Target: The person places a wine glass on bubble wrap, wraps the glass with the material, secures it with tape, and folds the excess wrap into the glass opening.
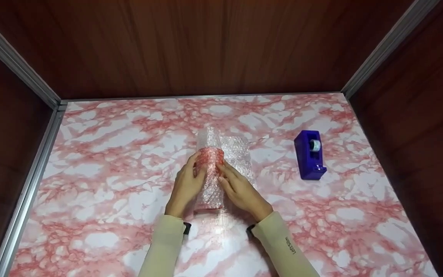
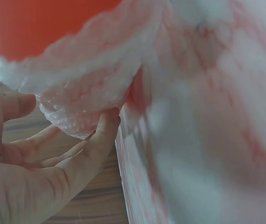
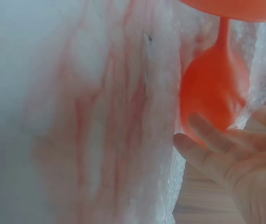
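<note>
An orange-red plastic goblet [image 3: 212, 88] lies between the two hands on the tabletop [image 1: 110, 200], rolled in clear bubble wrap [image 1: 210, 188]. Its round bowl sits by the fingertips, while the stem and the flat foot point back toward the wrists. The wrap covers the goblet's length and reaches forward past the fingertips as a clear tube; a loose flap [image 1: 240, 152] lies spread to the right of the roll, ahead of the right hand and beside its fingers. The left hand [image 1: 185, 184] grasps the left side of the wrap, thumb on top and fingers bent around the edge. The right hand [image 1: 244, 192] rests its gently bent fingers against the right side; whether it pinches the wrap, I cannot tell. Well to the right of the right hand stands a purple tape dispenser [image 1: 305, 157] with a small roll of tape [image 1: 315, 145] in it. Pale yellow sleeves [image 1: 164, 242] cover both forearms, a black strap [image 1: 187, 228] at each wrist. Beyond the hands, dark wood-grain panels [image 1: 206, 46] rise behind the red-and-white marbled tabletop, joined at the corners by metal rails [image 1: 17, 57]
</note>
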### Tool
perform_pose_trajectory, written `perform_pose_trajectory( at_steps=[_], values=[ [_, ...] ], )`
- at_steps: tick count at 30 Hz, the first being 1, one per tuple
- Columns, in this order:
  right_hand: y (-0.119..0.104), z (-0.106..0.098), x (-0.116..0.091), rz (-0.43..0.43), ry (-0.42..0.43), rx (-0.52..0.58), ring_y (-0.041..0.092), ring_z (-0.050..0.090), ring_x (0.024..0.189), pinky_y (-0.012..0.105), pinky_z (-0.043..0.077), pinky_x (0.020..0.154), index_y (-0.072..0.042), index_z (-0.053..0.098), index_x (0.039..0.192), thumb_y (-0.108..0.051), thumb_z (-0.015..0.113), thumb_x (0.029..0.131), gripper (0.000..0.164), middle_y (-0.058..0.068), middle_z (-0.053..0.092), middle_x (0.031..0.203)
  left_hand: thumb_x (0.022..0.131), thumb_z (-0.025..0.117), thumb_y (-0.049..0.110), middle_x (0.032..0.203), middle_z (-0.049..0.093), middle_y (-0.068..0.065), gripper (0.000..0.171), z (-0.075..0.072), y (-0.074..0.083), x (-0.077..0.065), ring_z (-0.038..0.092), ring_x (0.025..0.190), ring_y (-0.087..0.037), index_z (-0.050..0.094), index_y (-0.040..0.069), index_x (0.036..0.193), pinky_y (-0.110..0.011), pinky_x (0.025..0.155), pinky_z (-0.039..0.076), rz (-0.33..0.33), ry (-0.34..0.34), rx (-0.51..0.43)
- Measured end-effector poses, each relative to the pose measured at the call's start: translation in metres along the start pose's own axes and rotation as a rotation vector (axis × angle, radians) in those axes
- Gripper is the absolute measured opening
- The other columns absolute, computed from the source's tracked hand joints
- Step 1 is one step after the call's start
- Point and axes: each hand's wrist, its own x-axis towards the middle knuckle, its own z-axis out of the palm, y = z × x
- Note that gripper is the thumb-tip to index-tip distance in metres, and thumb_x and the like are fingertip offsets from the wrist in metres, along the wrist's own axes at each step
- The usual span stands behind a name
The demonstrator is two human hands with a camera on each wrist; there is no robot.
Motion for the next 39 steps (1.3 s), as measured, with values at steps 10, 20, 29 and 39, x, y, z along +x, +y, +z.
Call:
perform_pose_trajectory(
  at_steps=[10, 20, 29, 39],
  values=[
    [0.0025, 0.0007, -0.0008, 0.013, -0.008, 0.018, 0.029, 0.057, 0.124, 0.040, 0.040, 0.107, -0.013, 0.040, 0.154, -0.039, 0.040, 0.109, 0.052, 0.017, 0.031, 0.159, 0.102, 0.060, 0.029, 0.129, 0.060, -0.021, 0.051, -0.0008, -0.0021, 0.0001, 0.059, 0.115, -0.038, 0.046, 0.020, 0.150, -0.055, 0.093, 0.046, 0.035, -0.026, -0.004],
    [0.0010, 0.0012, -0.0002, -0.017, 0.002, 0.014, 0.031, 0.050, 0.130, 0.042, 0.041, 0.105, -0.006, 0.038, 0.152, -0.035, 0.042, 0.109, 0.053, 0.022, 0.034, 0.156, 0.101, 0.060, 0.028, 0.128, 0.061, -0.023, 0.054, -0.0004, -0.0011, -0.0007, 0.061, 0.111, -0.037, 0.043, 0.024, 0.152, -0.054, 0.091, 0.048, 0.028, -0.047, -0.009],
    [0.0019, 0.0038, 0.0011, -0.237, 0.212, -0.151, 0.044, 0.034, 0.137, 0.053, 0.035, 0.109, 0.005, 0.058, 0.135, -0.012, 0.060, 0.100, 0.039, 0.028, 0.036, 0.150, 0.098, 0.063, 0.025, 0.119, 0.063, -0.021, 0.056, 0.0023, 0.0011, -0.0003, 0.061, 0.106, -0.037, 0.045, 0.021, 0.151, -0.054, 0.089, 0.048, 0.033, -0.022, 0.019],
    [0.0003, 0.0009, 0.0004, -0.170, 0.124, -0.163, 0.028, 0.048, 0.131, 0.041, 0.037, 0.110, -0.001, 0.048, 0.147, -0.026, 0.049, 0.107, 0.047, 0.015, 0.048, 0.148, 0.098, 0.064, 0.027, 0.126, 0.061, -0.024, 0.056, 0.0035, 0.0005, -0.0009, 0.059, 0.113, -0.041, 0.046, 0.021, 0.151, -0.056, 0.093, 0.046, 0.027, -0.005, 0.034]
  ],
)
